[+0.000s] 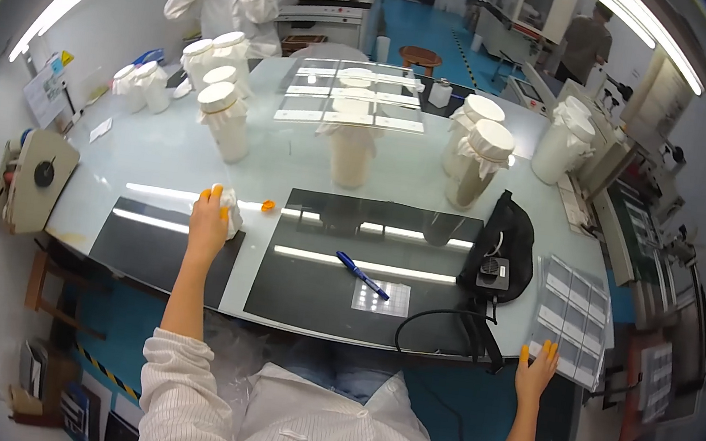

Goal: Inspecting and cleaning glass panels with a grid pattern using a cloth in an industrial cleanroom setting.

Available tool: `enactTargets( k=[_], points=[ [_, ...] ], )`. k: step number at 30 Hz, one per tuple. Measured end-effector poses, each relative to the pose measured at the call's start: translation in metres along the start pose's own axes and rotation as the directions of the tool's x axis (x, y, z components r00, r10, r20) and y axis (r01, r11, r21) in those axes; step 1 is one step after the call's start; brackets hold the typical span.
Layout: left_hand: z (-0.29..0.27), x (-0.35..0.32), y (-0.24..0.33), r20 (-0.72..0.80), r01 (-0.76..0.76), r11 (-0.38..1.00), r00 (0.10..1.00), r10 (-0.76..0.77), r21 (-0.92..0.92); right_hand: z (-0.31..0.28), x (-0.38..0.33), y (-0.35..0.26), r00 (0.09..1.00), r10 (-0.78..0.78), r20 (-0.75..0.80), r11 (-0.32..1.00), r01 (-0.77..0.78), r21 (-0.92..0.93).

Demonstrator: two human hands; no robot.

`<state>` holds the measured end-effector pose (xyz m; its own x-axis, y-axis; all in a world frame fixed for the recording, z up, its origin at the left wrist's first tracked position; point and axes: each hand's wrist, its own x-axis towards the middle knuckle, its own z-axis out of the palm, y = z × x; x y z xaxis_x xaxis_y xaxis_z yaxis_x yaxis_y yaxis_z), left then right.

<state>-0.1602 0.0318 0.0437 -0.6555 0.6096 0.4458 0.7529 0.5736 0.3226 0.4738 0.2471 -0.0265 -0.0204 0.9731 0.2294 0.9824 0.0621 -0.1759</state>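
Orange finger covers sit on the fingertips of both hands. My left hand [208, 224] is closed around a crumpled white cloth [231, 215] above the right end of a dark mat; part of the cloth is hidden behind the fingers. At the table's right front edge, my right hand [539, 368] rests its outstretched fingers at the near left corner of a clear glass panel [572, 316] with pale rectangles. The thumb stands apart from the other fingers. A small orange piece [267, 206] lies to the right of the cloth.
A blue marker [362, 275] lies across a small gridded sheet [381, 297] on the dark middle mat [298, 298]. Beside it are a black pouch [507, 232] and cable. Cloth-topped white jars [351, 153] stand farther back, some supporting another glass panel [296, 113]. A person [229, 8] stands beyond.
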Motion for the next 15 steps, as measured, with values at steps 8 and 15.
enactTargets(
  k=[8, 15],
  points=[
    [-0.04, 0.001, -0.028, 0.232, -0.151, 0.963, 0.951, 0.203, -0.224, -0.008, -0.006, -0.008, 0.997, -0.076, -0.028, 0.997, 0.076, -0.003],
    [-0.041, 0.016, -0.032, 0.206, 0.061, 0.938, 0.978, 0.012, -0.34, -0.022, 0.002, -0.014, 0.976, -0.218, -0.021, 0.97, 0.214, -0.116]
  ],
)
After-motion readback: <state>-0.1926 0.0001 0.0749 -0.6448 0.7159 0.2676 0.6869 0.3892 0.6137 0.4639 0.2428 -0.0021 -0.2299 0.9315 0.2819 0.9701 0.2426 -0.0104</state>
